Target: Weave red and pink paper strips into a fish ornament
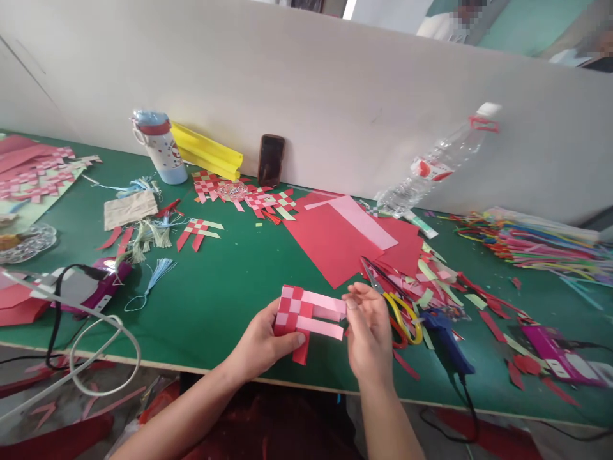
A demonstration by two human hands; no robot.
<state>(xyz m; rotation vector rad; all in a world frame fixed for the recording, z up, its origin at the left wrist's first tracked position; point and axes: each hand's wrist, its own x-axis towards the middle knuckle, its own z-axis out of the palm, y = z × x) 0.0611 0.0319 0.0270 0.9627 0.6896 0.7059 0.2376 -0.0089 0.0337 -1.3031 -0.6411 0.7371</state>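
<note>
My left hand point(263, 338) grips the lower left of a woven paper piece point(290, 308), a red and pink checkerboard, with the thumb on its front. Two pink strips stick out from it to the right and a red strip hangs down. With thumb and fingers closed, my right hand point(368, 326) pinches the end of the upper pink strip point(325, 303). The lower pink strip point(325, 328) is loose at its end. Just beyond my right hand lie scissors point(405, 319) with yellow handles and a dark blue glue gun point(447, 342).
Red sheets point(330, 246) with a pink strip lie ahead, beside many paper scraps point(435, 281). A plastic bottle point(438, 163) leans on the partition point(306, 83). A phone point(271, 160), blue-and-white flask point(165, 150) and tassels point(156, 278) are further left. Cables hang over the front edge.
</note>
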